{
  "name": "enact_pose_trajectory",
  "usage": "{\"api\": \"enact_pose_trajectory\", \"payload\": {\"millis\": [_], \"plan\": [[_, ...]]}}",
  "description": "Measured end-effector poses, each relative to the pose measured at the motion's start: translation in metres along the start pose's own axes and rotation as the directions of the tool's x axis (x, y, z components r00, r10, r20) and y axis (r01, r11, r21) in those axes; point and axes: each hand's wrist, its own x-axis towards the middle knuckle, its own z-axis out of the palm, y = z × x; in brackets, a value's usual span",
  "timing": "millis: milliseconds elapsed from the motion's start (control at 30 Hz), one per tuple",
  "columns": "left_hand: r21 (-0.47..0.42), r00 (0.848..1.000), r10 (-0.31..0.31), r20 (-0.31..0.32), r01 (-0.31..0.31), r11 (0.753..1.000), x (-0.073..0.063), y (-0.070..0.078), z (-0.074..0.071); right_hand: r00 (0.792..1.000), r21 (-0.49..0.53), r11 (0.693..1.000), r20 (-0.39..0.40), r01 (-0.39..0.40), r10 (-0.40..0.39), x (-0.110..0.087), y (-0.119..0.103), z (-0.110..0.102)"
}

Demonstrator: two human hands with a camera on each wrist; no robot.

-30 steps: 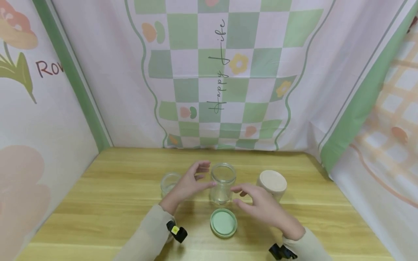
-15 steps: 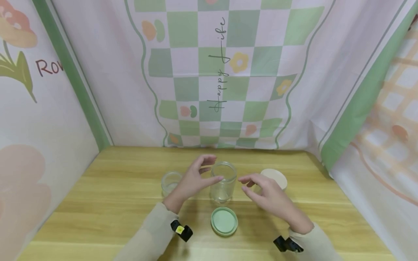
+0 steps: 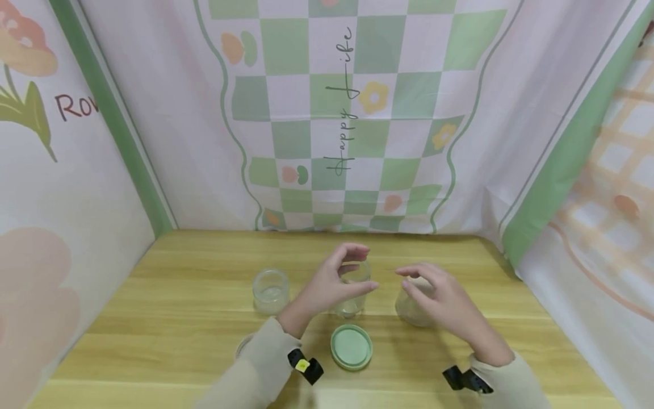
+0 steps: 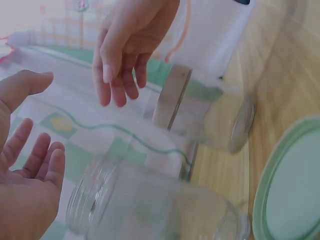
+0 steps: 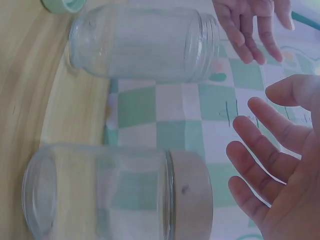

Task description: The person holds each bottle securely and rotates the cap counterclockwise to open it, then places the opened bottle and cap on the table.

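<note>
An open tall glass jar [image 3: 351, 309] stands mid-table, partly covered in the head view by my left hand [image 3: 329, 289]. That hand hovers over the jar's mouth, thumb spread from the fingers, holding nothing. To the right is a glass jar [image 5: 115, 195] with a cream lid [image 5: 192, 195] on it. My right hand [image 3: 449, 304] hangs beside and above this lid, fingers loosely bent; the right wrist view shows a gap between them. Nearer me, in front of the tall jar, lies a round green lid [image 3: 351, 347] on the table.
A short open glass jar [image 3: 271, 292] stands left of my left hand. Behind my left sleeve [image 3: 255, 363] peeks the rim of a round thing [image 3: 244, 343], mostly hidden. A patterned curtain [image 3: 352, 142] hangs at the back edge of the wooden table [image 3: 168, 318].
Both hands have shifted right: the left from beside the tall jar to over it, the right from near that jar to the cream-lidded one. The jars and green lid stay put.
</note>
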Motion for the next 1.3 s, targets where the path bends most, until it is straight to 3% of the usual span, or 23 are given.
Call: {"api": "enact_pose_trajectory", "payload": {"millis": [200, 400, 633, 800, 900, 1133, 1300], "plan": [[-0.019, 0.998, 0.019, 0.054, -0.018, 1.0, 0.006, -0.001, 0.018, 0.999, -0.01, 0.999, -0.018, -0.042, 0.042, -0.007, 0.007, -0.013], [-0.021, 0.993, -0.026, 0.114, 0.029, 0.999, 0.009, -0.003, 0.033, 0.998, -0.05, 0.997, -0.047, -0.052, 0.05, -0.015, 0.018, -0.023], [0.052, 0.985, -0.032, 0.168, 0.024, 0.998, 0.013, -0.011, 0.051, 0.995, -0.054, 0.998, -0.094, -0.044, 0.039, -0.018, 0.029, -0.027], [0.126, 0.977, -0.088, 0.193, 0.065, 0.99, 0.014, -0.021, 0.063, 0.992, -0.046, 0.995, -0.092, -0.086, 0.081, -0.02, 0.037, -0.024], [0.172, 0.977, -0.117, 0.179, 0.086, 0.981, 0.013, -0.028, 0.07, 0.99, -0.051, 0.991, -0.07, -0.124, 0.12, -0.02, 0.041, -0.02], [0.266, 0.987, -0.144, 0.075, 0.119, 0.957, 0.014, -0.045, 0.085, 0.977, -0.057, 0.975, -0.019, -0.215, 0.214, -0.017, 0.043, -0.015], [0.263, 0.978, -0.205, 0.04, 0.187, 0.946, 0.016, -0.055, 0.093, 0.968, -0.133, 0.959, -0.004, -0.249, 0.25, -0.015, 0.044, -0.013]]}}
